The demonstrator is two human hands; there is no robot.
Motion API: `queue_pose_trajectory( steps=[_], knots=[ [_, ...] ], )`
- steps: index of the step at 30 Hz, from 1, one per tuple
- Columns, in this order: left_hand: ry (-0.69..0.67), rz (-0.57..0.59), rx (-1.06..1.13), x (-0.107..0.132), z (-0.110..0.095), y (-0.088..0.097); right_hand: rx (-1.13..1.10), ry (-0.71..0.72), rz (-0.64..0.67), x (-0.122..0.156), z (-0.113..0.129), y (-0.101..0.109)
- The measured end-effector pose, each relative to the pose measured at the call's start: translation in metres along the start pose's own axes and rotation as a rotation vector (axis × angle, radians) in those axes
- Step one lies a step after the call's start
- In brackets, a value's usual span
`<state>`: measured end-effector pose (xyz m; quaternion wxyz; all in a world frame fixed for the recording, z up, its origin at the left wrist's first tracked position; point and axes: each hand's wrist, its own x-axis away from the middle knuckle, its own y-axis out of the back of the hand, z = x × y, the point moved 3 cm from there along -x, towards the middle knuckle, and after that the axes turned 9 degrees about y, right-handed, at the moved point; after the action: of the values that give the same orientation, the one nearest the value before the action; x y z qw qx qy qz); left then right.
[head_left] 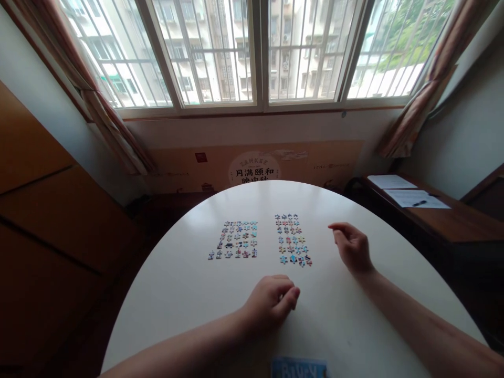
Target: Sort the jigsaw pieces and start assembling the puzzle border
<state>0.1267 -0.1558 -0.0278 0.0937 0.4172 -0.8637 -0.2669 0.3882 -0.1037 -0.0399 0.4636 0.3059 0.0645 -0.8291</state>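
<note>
A barred window [260, 106] spans the top of the frame. Below, a round white counter [177, 304] fills the centre and bottom. At lower centre, my left hand [273, 302] is curled, its grip drawn together. Right of centre, my right hand [353, 249] bends with index finger outstretched; I cannot tell whether its grip is closed. A blue item [299, 369] is cut off at bottom centre. Smallest, puzzle pieces [229, 245] lie mid-frame in two blocks of rows.

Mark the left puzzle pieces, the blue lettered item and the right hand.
Left puzzle pieces [237, 237]: head view, a piece near the group's middle.
Blue lettered item [299, 369]: head view, its visible lettered part.
Right hand [353, 251]: head view, middle of the hand.
</note>
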Motion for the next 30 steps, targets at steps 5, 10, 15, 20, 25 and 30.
queue_pose_trajectory(
  steps=[5, 10, 15, 20, 25, 30],
  knots=[
    [-0.080, -0.075, -0.161, 0.006, -0.012, 0.006, 0.011, -0.083, -0.084, -0.003, -0.015, 0.000],
    [-0.070, -0.295, -0.586, -0.004, -0.029, 0.061, 0.037, -0.134, -0.105, -0.003, -0.020, -0.002],
    [0.241, -0.367, -0.909, -0.039, -0.012, 0.139, 0.061, -0.169, -0.110, -0.006, -0.026, -0.004],
    [0.240, -0.208, -0.920, -0.066, 0.014, 0.165, 0.061, -0.187, -0.118, -0.006, -0.028, -0.004],
    [0.208, -0.122, -0.928, -0.076, 0.028, 0.159, 0.050, -0.193, -0.127, -0.007, -0.030, -0.004],
    [0.226, -0.114, -0.933, -0.078, 0.040, 0.152, 0.033, -0.183, -0.143, -0.006, -0.028, -0.003]
  ],
)
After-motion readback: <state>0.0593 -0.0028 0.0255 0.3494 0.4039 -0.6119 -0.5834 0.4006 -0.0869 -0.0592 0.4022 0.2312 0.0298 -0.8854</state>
